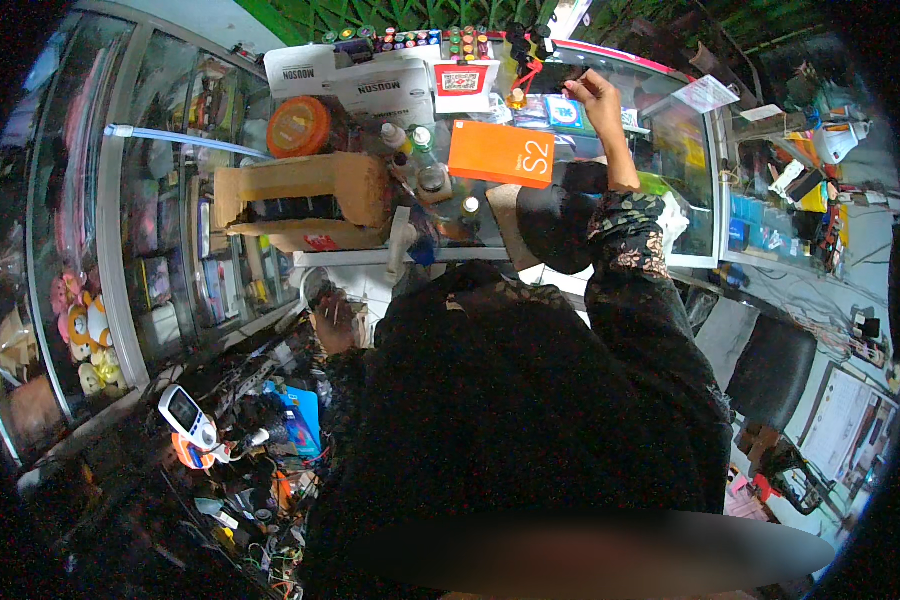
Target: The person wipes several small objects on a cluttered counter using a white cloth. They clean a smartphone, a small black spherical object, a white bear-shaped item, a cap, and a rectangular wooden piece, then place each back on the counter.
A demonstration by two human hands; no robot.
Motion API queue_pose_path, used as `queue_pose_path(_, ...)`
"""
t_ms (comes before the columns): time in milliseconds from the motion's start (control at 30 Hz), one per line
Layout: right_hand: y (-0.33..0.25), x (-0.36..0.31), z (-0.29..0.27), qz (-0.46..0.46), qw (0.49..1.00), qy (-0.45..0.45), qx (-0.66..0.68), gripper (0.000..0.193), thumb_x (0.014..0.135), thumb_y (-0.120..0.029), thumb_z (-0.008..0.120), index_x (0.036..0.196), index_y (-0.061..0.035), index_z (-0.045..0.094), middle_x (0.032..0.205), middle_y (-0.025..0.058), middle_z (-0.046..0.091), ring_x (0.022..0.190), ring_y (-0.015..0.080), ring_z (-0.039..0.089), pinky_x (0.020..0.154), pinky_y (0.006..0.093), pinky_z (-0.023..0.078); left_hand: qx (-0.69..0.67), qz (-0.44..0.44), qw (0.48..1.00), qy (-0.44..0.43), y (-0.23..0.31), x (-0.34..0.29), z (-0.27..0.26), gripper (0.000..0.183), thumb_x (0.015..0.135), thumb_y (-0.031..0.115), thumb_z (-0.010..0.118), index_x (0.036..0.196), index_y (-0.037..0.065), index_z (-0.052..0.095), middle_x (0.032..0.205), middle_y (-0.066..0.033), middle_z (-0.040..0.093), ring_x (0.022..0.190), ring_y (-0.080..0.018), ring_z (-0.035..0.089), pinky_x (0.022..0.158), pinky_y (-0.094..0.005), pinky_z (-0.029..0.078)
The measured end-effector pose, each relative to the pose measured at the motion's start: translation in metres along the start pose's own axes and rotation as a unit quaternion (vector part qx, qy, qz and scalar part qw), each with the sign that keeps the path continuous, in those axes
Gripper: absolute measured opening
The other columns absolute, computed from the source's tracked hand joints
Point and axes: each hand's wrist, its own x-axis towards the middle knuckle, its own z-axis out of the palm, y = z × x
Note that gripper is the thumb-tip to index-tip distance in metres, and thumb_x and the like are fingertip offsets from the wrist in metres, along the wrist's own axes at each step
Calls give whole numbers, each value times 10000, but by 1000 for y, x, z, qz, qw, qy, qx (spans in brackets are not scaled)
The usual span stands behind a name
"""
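Over the far part of the glass counter [467,232], my right hand [600,103] is closed in a pinch. Whatever its fingertips hold, if anything, is too small to make out. Just below it lie flat blue-and-white packets [566,112]. Left of the fingers, a small gold-coloured bottle [516,99] stands by red and black hanging items. Nearer to me, an orange box [500,154] lies on the counter. My left hand [337,324] is low at the left, in shadow below the counter's near edge, beside a dim rounded thing [317,287]. Its fingers are too dark to read.
An open cardboard box [363,192], an orange round tub [299,127] and small bottles [422,139] stand on the counter's left. Glass cabinets [135,200] line the left side. Below them, a white plug-in meter [188,418] sits among cables. A black chair [773,372] is at right.
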Motion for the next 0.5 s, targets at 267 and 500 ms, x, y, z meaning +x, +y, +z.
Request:
queue_pose_path(267, 18, 1, -41, -17, 999, 23, -23, 182, 902, -120, 736, 805, 0, 640, 701, 34, 681, 679, 53, 620, 632, 247, 508, 42, -3, 999, 9, -4, -4, -11, 374, 1016, 382, 537, 1250, 97, 597, 1254, -105, 615, 1097, -290, 613, 894, -444, 565)
queue_pose_path(500, 41, -9, -97, -1, 999, 32, 20, 157, 923, -89, 699, 818, 2, 625, 735, 13, 657, 713, 73, 614, 660, 236, 480, 43, -22, 998, 49, -9, -28, 3, 374, 1031, 378, 485, 1295, 124, 564, 1288, -68, 583, 1148, -260, 595, 926, -438, 533)
